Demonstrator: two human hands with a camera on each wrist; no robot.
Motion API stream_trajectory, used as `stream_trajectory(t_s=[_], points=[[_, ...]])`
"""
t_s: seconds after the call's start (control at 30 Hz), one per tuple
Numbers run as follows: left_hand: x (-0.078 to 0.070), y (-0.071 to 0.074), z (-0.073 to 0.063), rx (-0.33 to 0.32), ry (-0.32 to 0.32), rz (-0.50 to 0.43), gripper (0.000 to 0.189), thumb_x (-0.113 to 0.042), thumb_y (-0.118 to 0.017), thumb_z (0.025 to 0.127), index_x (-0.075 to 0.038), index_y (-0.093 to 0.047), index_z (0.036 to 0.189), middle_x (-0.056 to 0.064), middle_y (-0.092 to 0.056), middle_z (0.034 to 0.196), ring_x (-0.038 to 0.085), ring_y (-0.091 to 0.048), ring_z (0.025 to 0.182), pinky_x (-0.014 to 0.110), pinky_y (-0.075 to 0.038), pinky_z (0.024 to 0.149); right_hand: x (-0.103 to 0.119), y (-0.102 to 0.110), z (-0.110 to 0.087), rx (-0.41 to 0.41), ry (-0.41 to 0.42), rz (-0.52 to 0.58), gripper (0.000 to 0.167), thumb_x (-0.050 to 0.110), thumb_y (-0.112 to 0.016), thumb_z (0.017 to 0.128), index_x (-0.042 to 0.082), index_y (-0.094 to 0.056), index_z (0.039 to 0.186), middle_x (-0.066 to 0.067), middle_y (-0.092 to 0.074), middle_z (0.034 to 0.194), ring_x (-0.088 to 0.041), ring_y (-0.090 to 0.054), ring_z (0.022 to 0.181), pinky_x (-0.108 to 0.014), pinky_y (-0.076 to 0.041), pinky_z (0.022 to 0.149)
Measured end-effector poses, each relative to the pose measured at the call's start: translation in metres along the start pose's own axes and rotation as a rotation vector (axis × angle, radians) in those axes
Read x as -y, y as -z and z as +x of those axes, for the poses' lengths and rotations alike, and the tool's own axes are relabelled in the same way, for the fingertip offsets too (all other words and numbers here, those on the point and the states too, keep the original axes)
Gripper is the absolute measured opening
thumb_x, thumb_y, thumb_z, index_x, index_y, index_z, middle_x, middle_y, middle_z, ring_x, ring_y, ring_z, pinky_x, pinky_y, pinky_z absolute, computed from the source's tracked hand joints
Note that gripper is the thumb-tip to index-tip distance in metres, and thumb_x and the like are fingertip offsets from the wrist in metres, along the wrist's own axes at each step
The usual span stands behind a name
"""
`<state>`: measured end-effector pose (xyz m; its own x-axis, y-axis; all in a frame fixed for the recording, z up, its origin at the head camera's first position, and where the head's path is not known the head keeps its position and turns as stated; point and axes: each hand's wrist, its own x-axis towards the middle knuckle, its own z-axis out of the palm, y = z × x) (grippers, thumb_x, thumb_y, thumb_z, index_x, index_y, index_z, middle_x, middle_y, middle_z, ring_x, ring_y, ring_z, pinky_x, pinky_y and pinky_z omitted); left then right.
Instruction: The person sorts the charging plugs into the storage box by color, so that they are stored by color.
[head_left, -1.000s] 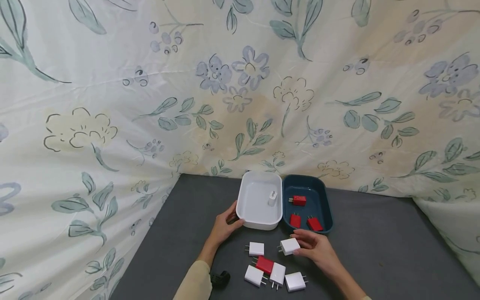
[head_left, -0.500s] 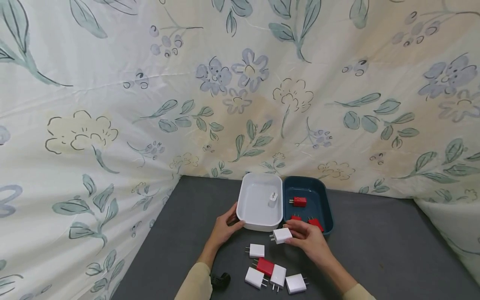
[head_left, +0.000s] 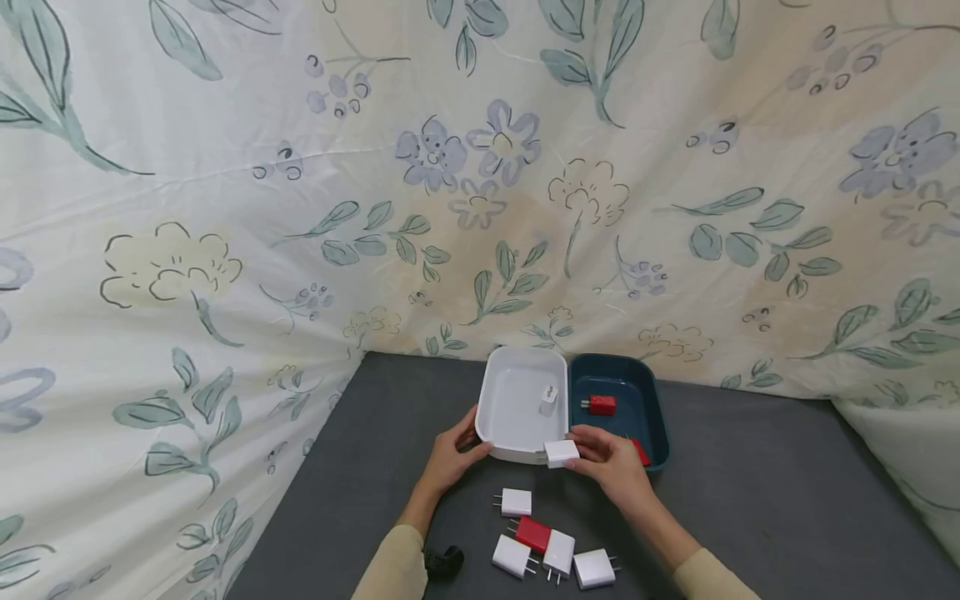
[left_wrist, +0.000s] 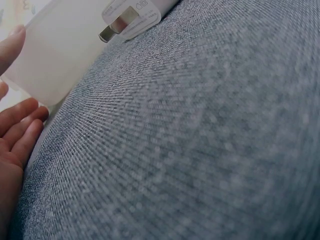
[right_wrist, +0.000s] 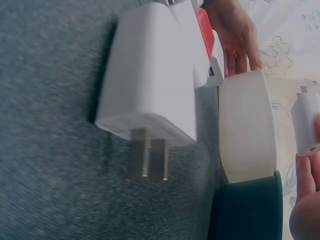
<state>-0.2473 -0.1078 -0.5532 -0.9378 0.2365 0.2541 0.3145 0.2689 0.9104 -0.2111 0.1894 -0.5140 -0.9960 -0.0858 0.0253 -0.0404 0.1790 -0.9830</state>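
A white box point(head_left: 517, 421) stands at the back, and my left hand point(head_left: 450, 457) holds its front left corner, thumb along the front and fingers on the left side. My right hand point(head_left: 611, 467) pinches a white charger plug point(head_left: 561, 453) by its right end, prongs pointing left. In the head view this plug overlaps the box's front right corner; the right wrist view shows the same charger plug point(right_wrist: 306, 122) raised beside the box's rim. One white plug point(head_left: 548, 400) lies inside the box.
Right of the white box stands a dark blue box point(head_left: 628, 383) with red plugs point(head_left: 602, 406), partly hidden by my right hand. Nearer me on the grey table lie several white plugs point(head_left: 595, 568) and one red plug point(head_left: 533, 533). A patterned cloth point(head_left: 480, 275) hangs behind.
My right hand has carried the white charger plug left and away from me, from the table in front of the boxes to the white box's front right corner. The left hand stays put.
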Motion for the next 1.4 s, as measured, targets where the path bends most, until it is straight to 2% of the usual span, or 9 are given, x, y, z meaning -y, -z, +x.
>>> stream_trajectory(t_s=[0.4, 0.6, 0.87, 1.07, 1.4], points=[[0.001, 0.0, -0.001, -0.024, -0.003, -0.004, 0.073, -0.02, -0.073, 0.088, -0.001, -0.036, 0.149, 0.019, -0.049, 0.145, 0.033, -0.055, 0.128, 0.05, -0.046, 0.105, 0.007, -0.004, 0.021, -0.071, 0.022, -0.004, 0.06, 0.014, -0.084, 0.074, 0.007, -0.062, 0.129, -0.014, -0.067, 0.125, -0.022, -0.068, 0.11, -0.024, -0.056, 0.088], [0.002, -0.002, 0.0, -0.002, -0.005, -0.007, 0.074, -0.02, -0.073, 0.088, 0.0, -0.036, 0.149, 0.02, -0.049, 0.144, 0.035, -0.054, 0.128, 0.05, -0.046, 0.105, 0.012, -0.004, 0.029, -0.089, 0.026, -0.01, 0.061, 0.013, -0.084, 0.074, 0.006, -0.061, 0.13, -0.014, -0.067, 0.125, -0.023, -0.068, 0.11, -0.025, -0.056, 0.087], [-0.002, -0.003, 0.0, -0.009, -0.003, -0.013, 0.074, -0.02, -0.073, 0.088, 0.0, -0.036, 0.149, 0.019, -0.048, 0.145, 0.035, -0.053, 0.129, 0.052, -0.044, 0.106, 0.016, -0.009, 0.039, -0.104, 0.082, -0.034, 0.057, 0.015, -0.084, 0.075, 0.008, -0.063, 0.127, -0.016, -0.067, 0.124, -0.023, -0.068, 0.11, -0.024, -0.055, 0.089], [-0.001, -0.002, 0.001, -0.011, 0.001, -0.009, 0.074, -0.02, -0.073, 0.088, -0.002, -0.036, 0.149, 0.019, -0.048, 0.145, 0.034, -0.054, 0.129, 0.052, -0.045, 0.106, 0.017, -0.017, 0.045, -0.117, 0.08, -0.03, 0.059, 0.013, -0.083, 0.076, 0.004, -0.06, 0.13, -0.015, -0.067, 0.124, -0.025, -0.067, 0.111, -0.023, -0.054, 0.089], [0.0, -0.001, 0.0, -0.006, -0.008, -0.02, 0.074, -0.02, -0.073, 0.088, -0.001, -0.036, 0.149, 0.02, -0.05, 0.144, 0.035, -0.055, 0.128, 0.053, -0.044, 0.106, 0.028, -0.023, 0.062, -0.148, 0.063, -0.021, 0.056, 0.008, -0.082, 0.077, 0.006, -0.062, 0.128, -0.014, -0.067, 0.124, -0.026, -0.067, 0.112, -0.025, -0.054, 0.09]])
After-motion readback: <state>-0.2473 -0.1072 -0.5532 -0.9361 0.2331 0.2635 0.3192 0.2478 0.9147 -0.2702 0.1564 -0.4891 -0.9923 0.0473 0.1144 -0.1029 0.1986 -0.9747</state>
